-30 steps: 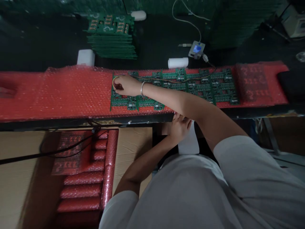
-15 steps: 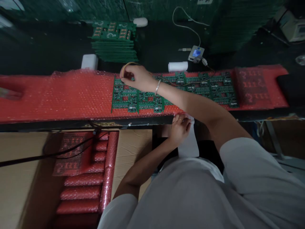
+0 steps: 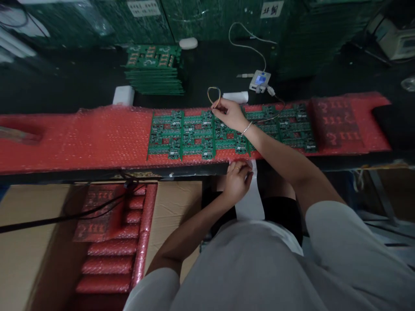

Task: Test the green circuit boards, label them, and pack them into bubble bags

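A row of green circuit boards (image 3: 181, 136) lies on a long strip of red bubble wrap (image 3: 97, 134) across the bench. My right hand (image 3: 229, 114) hovers over the boards near their far edge, pinching a thin looped wire lead (image 3: 214, 94) that runs to a small tester with a blue screen (image 3: 260, 80). My left hand (image 3: 238, 178) is at the bench's near edge, its fingers closed on a strip of white paper (image 3: 249, 203) that hangs down toward my lap.
A stack of green boards (image 3: 154, 71) sits at the back, with white blocks (image 3: 123, 95) and a white roll (image 3: 236, 96) near it. Below the bench, a cardboard box (image 3: 26, 242) holds red bubble-wrapped bundles (image 3: 110, 246). A black cable (image 3: 65, 214) crosses the box.
My right hand carried the wire lead from the leftmost board rightward to the middle of the row. The left hand stayed at the bench edge. My view shifted slightly.
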`<state>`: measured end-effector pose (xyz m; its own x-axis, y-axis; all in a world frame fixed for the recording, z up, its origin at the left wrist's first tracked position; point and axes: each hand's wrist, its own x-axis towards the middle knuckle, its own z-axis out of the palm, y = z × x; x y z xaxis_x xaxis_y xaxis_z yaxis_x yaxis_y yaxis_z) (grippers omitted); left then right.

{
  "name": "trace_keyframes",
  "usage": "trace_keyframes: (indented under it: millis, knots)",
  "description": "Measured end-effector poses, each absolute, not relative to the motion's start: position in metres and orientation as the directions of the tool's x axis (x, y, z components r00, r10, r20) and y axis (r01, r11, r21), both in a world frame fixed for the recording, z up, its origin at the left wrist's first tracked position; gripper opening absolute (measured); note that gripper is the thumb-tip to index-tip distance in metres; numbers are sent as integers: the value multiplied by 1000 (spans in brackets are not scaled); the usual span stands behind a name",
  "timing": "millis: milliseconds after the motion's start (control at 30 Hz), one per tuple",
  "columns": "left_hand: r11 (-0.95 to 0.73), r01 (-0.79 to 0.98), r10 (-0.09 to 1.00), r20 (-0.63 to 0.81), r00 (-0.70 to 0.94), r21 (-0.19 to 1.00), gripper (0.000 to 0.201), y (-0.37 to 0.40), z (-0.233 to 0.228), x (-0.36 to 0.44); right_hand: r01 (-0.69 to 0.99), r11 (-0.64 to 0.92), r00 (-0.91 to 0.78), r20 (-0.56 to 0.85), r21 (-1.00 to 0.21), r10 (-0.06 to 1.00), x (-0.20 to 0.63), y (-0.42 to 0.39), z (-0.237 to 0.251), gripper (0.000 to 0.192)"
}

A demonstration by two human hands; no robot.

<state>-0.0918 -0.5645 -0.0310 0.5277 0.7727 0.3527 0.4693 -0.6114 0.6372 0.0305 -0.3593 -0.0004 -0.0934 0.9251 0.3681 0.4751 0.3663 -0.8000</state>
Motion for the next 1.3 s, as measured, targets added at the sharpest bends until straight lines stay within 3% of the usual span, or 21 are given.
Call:
trace_keyframes:
  millis: [167, 500, 633, 833, 933, 1100, 1300]
  knots:
    - [-605, 482, 782, 359, 509, 634, 8, -565, -33, -90, 312, 404, -55, 408, -860, 911, 29, -359, -7, 15]
    - [-652, 544, 752, 359, 553, 528, 12, -566, -25, -89, 272, 386, -52, 387, -881, 920, 29, -362, -5, 7]
    - [-613, 533, 772, 301, 559, 583, 13, -571, -14, -98, 260, 375, -47, 376, -890, 925, 30, -361, -5, 6]
    - [-496, 513, 860, 317, 399, 700, 12, -530, 25, -150, 274, 381, -17, 391, -883, 920, 28, -371, 7, 11]
    - [-392, 638, 918, 329, 223, 663, 14, -472, 44, -201, 268, 381, -2, 395, -885, 919, 27, -377, 11, 19]
    - [-73, 813, 989, 148, -16, 578, 18, -382, 68, -282, 281, 366, -7, 379, -887, 925, 23, -377, 11, 29]
    - [12, 815, 992, 93, -81, 580, 21, -341, 64, -309, 289, 345, -22, 354, -893, 935, 20, -378, 8, 32]
